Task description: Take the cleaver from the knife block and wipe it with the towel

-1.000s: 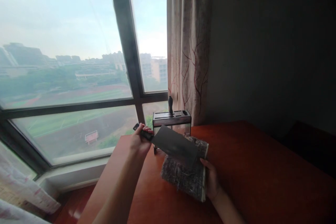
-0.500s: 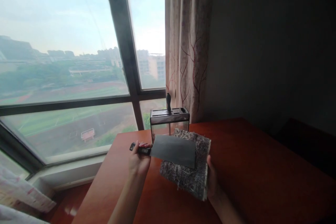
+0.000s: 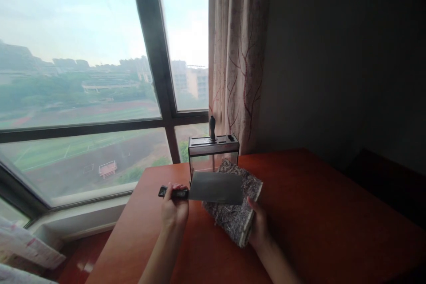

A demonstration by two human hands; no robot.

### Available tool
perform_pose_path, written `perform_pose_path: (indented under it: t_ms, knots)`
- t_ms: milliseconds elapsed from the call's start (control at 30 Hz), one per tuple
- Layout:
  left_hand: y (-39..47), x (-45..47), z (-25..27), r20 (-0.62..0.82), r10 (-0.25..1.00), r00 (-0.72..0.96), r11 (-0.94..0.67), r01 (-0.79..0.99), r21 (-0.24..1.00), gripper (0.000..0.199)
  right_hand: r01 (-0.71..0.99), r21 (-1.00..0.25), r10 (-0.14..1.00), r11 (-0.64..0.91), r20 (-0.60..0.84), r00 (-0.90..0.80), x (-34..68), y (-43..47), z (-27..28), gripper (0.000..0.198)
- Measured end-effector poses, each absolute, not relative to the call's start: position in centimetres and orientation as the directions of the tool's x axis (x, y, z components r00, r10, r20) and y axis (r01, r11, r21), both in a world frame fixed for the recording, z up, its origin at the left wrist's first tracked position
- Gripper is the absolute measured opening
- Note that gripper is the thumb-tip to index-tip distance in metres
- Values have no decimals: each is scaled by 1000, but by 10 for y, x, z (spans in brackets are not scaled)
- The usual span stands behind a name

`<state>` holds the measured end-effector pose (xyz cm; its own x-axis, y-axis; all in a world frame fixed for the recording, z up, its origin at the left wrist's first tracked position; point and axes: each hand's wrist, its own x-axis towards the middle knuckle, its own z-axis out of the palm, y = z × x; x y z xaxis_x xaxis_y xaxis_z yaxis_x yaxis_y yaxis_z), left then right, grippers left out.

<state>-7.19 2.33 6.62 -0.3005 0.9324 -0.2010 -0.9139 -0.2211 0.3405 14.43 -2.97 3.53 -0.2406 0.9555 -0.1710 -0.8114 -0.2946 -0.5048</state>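
Note:
My left hand (image 3: 175, 206) is closed around the black handle of a cleaver (image 3: 216, 188), whose broad grey blade points right and lies flat-side up. Beneath and behind the blade is a folded, shaggy grey cloth (image 3: 234, 222), tilted. My right hand (image 3: 258, 224) grips the cloth's right edge, with the thumb on top near the blade's tip; its other fingers are hidden behind the cloth. Beyond the blade stands a knife block (image 3: 213, 145) with clear sides and a slotted top, a dark-handled tool (image 3: 212, 128) upright in it.
The reddish-brown wooden table (image 3: 309, 213) extends under both hands and to the right. At its far side hang a patterned curtain (image 3: 238, 62) and a large window (image 3: 80, 53). Another light fabric (image 3: 26, 248) shows at lower left.
My right hand has turned the cloth and shifted it left, its thumb now over the cloth's face. The cleaver has levelled and moved slightly left.

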Motion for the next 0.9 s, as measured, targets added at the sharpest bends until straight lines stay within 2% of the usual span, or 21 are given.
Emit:
perform_pose_path:
  t_ms: [133, 300, 500, 567, 667, 767, 900]
  knots:
    - [20, -64, 70, -193, 936, -295, -214, -910, 354, 28, -805, -538, 967, -248, -181, -177, 134, -25, 36, 50]
    - [9, -64, 74, -194, 967, -164, -72, -909, 410, 21, -819, -522, 967, -239, -201, -154, 139, -19, 39, 54]
    - [-8, -73, 69, 59, 998, 30, -15, -768, 641, 6, -829, -479, 954, -289, -213, -209, 158, -18, 39, 55]
    - [-10, -75, 66, 37, 995, 94, 36, -673, 739, 5, -829, -475, 952, -296, -217, -216, 163, -17, 38, 55]
    - [-9, -77, 61, -70, 982, 174, 148, -494, 857, 20, -835, -478, 956, -273, -232, -180, 168, -17, 37, 53]
    - [-7, -77, 56, -139, 969, 202, 215, -426, 879, 30, -849, -480, 966, -221, -226, -125, 172, -17, 38, 50]
    - [-8, -73, 54, -122, 977, 177, 196, -498, 845, 33, -889, -404, 969, -218, -196, -148, 176, -20, 40, 45]
